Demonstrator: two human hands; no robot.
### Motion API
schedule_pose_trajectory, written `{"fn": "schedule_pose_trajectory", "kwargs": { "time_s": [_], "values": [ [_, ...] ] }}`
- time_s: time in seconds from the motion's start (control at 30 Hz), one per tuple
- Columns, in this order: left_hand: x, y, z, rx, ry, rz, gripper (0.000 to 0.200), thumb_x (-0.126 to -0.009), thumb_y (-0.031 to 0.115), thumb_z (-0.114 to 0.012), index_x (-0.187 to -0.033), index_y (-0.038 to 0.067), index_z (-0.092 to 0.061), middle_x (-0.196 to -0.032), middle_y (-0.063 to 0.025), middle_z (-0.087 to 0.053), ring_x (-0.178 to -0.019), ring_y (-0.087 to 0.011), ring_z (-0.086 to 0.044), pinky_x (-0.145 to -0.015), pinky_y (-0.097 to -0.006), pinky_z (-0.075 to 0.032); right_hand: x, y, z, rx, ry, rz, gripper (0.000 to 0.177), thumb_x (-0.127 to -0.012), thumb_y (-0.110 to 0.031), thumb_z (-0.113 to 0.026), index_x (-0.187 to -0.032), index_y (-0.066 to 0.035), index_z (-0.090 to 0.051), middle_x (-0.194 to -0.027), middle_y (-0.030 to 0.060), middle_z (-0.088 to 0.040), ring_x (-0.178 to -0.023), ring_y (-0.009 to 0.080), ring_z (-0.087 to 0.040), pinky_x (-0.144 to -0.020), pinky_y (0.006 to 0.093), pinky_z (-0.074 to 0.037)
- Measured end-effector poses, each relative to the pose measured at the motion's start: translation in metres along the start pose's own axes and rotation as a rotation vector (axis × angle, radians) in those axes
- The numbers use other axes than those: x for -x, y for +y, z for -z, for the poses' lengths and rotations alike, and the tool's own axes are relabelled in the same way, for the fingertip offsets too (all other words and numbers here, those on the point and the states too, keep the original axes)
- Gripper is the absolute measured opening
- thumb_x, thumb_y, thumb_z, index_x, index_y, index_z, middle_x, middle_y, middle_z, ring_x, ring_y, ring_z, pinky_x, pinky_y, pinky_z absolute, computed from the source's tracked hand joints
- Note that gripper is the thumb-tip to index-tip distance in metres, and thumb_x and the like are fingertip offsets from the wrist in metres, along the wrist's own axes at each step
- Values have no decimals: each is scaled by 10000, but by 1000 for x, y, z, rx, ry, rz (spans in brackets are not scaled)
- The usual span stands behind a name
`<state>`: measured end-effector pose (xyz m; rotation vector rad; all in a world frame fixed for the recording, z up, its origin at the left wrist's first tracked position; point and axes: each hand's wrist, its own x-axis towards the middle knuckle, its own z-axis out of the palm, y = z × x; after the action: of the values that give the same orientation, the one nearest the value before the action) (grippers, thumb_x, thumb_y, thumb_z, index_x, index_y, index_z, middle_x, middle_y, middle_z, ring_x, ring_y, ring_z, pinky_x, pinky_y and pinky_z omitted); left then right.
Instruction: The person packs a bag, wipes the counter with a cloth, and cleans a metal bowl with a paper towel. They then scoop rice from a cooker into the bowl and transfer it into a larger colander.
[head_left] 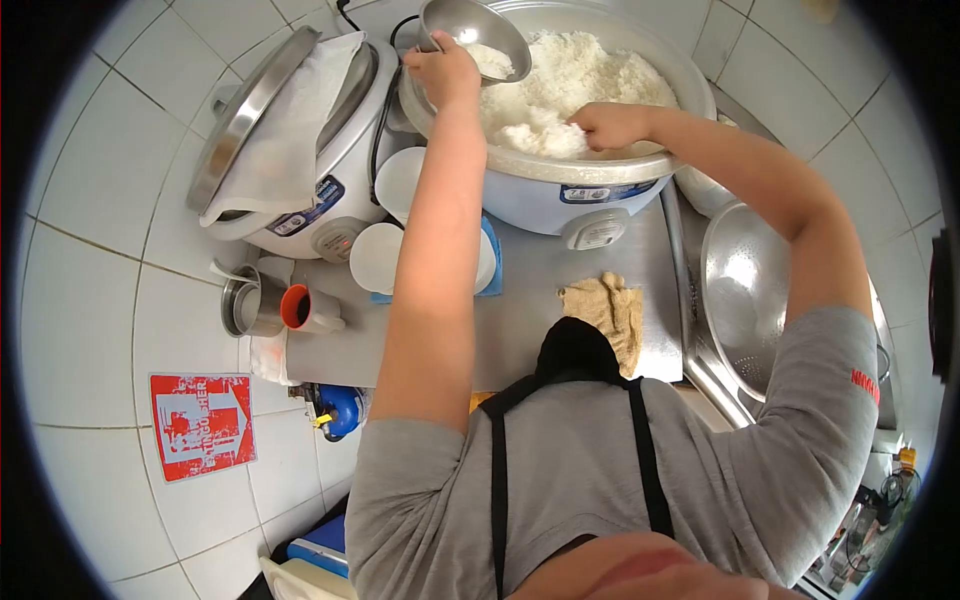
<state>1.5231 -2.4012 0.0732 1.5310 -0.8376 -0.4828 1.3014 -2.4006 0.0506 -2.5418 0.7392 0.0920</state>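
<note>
My left hand grips the rim of a metal bowl, tilted over the left side of a large rice cooker. Some white rice lies inside the bowl. Cooked rice fills much of the cooker. Down in the cooker, near its front wall, is my right hand, its fingers closed. A raised clump of rice sits just left of those fingers. Whatever they hold is hidden by the hand and the rice.
A second rice cooker stands left, its metal lid tilted up with a white cloth. White bowls, an orange-rimmed cup and a tan rag are on the steel counter. A metal colander is at right.
</note>
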Motion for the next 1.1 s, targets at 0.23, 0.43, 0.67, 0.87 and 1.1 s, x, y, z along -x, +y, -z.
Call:
{"fn": "schedule_pose_trajectory", "kwargs": {
  "time_s": [0.23, 0.43, 0.67, 0.87, 1.1],
  "values": [
    [5, 5, 4, -212, -103, 61, 585, -921, 401, -327, -1300, -29, -209, -1296, -246, -312, -1063, -398, -492, -848, -445, -470, 29, -6, 61, -358, 94, -400, 64, -687, -56, -465, -663, -20, -512, -521, 10, -453, -385, 100, -366, -333, 269, -272],
    [-11, -12, -6, 174, -412, 287, 578, -941, 454, -264, -1291, -4, -307, -1267, -226, -428, -1063, -373, -522, -710, -493, -554, -24, -3, 132, 434, 15, -566, 215, -767, -199, -573, -809, -21, -685, -862, 170, -658, -811, 272, -637, -647, 416, -478],
    [7, 7, 12, 293, -555, 380, 559, -952, 452, -224, -1291, 17, -320, -1233, -251, -437, -1038, -419, -528, -730, -553, -530, -83, -10, 118, 807, 348, -486, 213, -749, -125, -560, -896, -30, -683, -971, 174, -641, -892, 331, -616, -765, 417, -478],
    [9, 10, 11, 402, -548, 372, 621, -945, 477, -166, -1277, -22, -328, -1154, -245, -492, -887, -389, -606, -645, -475, -578, -11, -86, 170, 909, 197, -398, 220, -739, -115, -546, -904, -92, -689, -965, 155, -646, -892, 305, -622, -767, 408, -484],
    [12, 12, 14, 486, -623, 454, 523, -965, 393, -190, -1302, 2, -277, -1248, -261, -403, -1072, -447, -494, -769, -587, -514, -47, -92, 126, 849, 282, -361, 204, -732, -115, -538, -853, -36, -682, -900, 171, -652, -871, 321, -620, -727, 406, -490]
  ]
}}
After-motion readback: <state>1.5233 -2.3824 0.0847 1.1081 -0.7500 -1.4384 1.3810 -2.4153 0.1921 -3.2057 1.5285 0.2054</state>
